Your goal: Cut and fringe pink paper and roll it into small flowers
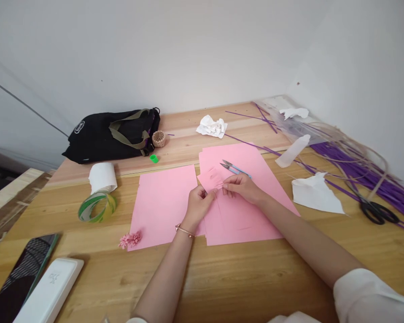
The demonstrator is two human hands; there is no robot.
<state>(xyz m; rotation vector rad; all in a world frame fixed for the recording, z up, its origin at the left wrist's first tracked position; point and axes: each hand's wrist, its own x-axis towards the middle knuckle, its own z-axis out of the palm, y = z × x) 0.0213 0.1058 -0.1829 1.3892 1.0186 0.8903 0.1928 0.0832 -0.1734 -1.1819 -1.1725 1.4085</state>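
While a wooden table (222,278) carries everything, a black bag (97,134) with olive straps fills its far left and a bundle of purple strips (363,172) its far right, partly by a clear plastic bag (272,110). The pink paper stack (265,206) lies under both hands, with a separate pink sheet (164,202) on its left. At near left, a smartphone (27,269) lies beside a white power bank (50,287).

The left hand (199,202) pinches the lower edge of a pink paper piece (209,178) between thumb and fingers; the right hand (241,186) pinches its right edge, fingers curled. That piece is above the stack, its surface creased or slit, too blurred to tell.

Black-handled scissors (379,211) rest right of a torn white tissue (316,193). A toilet paper roll (103,177) stands just behind a green-and-yellow tape roll (85,211). A translucent bottle (292,151) and crumpled tissue (211,127) lie beyond the stack. Blue-handled thread snips (230,167) occupy the stack just beyond the right hand. Smaller still are a woven basket (158,139), a fringed pink flower (130,240) on the separate sheet's near corner, and a green cap (154,158).
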